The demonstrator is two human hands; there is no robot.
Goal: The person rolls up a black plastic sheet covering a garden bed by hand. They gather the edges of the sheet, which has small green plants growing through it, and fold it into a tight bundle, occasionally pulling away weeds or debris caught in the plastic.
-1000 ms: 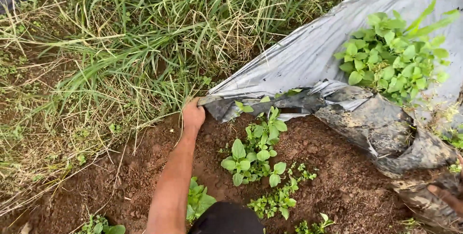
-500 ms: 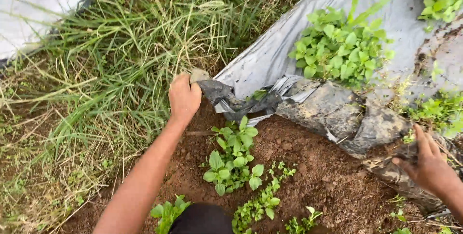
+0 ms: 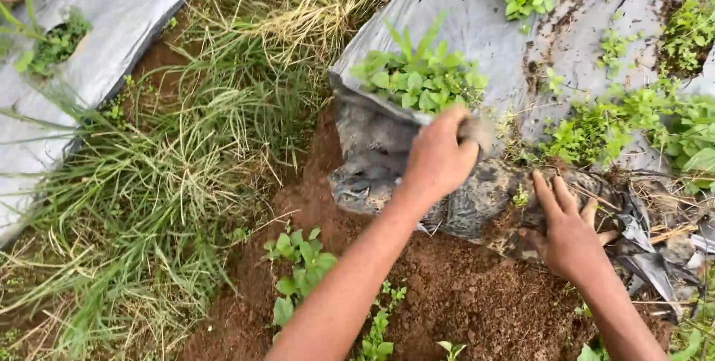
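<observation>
Left hand [image 3: 438,158] fisted tight on the folded edge of the plastic sheet [image 3: 477,33], muddy underside turned up. Right hand [image 3: 570,231] fingers spread, pressed flat on the dirty rolled part of the same sheet, not closed round it. Sheet lies across the upper right, grey on top, black and soil-caked underneath, edge peeled over bare brown soil [image 3: 462,294].

To do this well, judging by the look: grip near the fold, pull low and even so the brittle plastic doesn't tear, keep clear of the weeds [image 3: 421,74] growing through the holes.

Seedlings [image 3: 302,268] in the soil just left of the left forearm. Tall grass [image 3: 171,175] further left. Second grey sheet [image 3: 112,41] far left. No packages, labels or signs visible.
</observation>
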